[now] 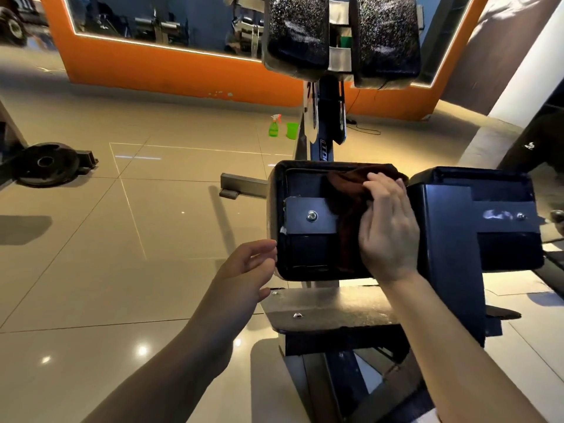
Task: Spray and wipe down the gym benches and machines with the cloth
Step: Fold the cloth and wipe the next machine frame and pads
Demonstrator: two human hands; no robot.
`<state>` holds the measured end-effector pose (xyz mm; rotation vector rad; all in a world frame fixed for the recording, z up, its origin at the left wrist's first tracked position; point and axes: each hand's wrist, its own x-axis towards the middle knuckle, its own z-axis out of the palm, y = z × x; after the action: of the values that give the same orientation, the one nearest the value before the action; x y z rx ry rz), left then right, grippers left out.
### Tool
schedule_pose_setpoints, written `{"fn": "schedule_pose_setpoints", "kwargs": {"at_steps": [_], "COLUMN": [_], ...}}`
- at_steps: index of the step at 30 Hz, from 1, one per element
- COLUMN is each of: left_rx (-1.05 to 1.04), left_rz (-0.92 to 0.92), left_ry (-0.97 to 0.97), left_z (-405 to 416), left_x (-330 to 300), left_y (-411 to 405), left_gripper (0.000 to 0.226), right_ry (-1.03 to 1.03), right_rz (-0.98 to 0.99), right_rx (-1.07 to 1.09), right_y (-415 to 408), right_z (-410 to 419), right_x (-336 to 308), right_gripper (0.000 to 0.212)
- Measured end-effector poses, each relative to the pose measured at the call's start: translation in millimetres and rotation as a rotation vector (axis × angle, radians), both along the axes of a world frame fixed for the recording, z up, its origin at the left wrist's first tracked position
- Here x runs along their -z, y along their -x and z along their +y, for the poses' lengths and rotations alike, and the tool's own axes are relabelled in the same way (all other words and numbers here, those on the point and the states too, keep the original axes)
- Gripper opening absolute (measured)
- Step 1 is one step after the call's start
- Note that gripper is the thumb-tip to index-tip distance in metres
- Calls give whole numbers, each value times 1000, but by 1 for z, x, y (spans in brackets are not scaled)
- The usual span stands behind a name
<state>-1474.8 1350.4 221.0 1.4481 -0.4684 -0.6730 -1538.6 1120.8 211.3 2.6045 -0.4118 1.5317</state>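
- I see the dark brown cloth [345, 193] bunched against the back face of the left black pad [305, 254], covering its upper right part and draping down beside the metal bracket plate [308, 216] with its bolt.
- My right hand [387, 227] presses the cloth flat onto that pad, fingers straight and close together, pointing up and to the left; the fingertips reach near the pad's top edge.
- The hand sits right at the narrow gap between the left pad and the right black pad [476, 209], so there is little room to its right.
- My left hand [244, 270] hovers just beside the left pad's lower left corner, fingers loosely curled and holding nothing; whether a fingertip touches the rim I cannot tell.
- Left of the pads the tiled floor [122, 254] lies open, giving wide room for that arm.
- Below the pads a grey metal footplate [329, 309] juts toward me.
- Farther off on the floor stand a green spray bottle [274, 126] and a green cup [291, 130], just beside each other, near the machine's upright post [328, 123].
- A weight plate [45, 163] lies well apart at far left.
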Motion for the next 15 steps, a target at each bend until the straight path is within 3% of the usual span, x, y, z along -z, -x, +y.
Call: {"fn": "schedule_pose_setpoints", "kwargs": {"at_steps": [3, 7, 11, 15], "left_rx": [8, 11, -1, 0], "left_rz": [3, -8, 30, 49], "left_ry": [4, 4, -5, 40], "left_z": [-1, 1, 1, 1], "left_x": [1, 0, -7, -16], "left_y": [1, 0, -5, -7], "left_gripper": [21, 21, 19, 20], "right_ry": [-62, -109, -46, 18], "right_rz": [-45, -70, -9, 32], "right_rx": [44, -76, -159, -174], "right_y": [-1, -31, -60, -44], "right_z": [3, 41, 78, 55], "right_x": [1, 1, 3, 0], "right_gripper": [29, 31, 26, 24]}}
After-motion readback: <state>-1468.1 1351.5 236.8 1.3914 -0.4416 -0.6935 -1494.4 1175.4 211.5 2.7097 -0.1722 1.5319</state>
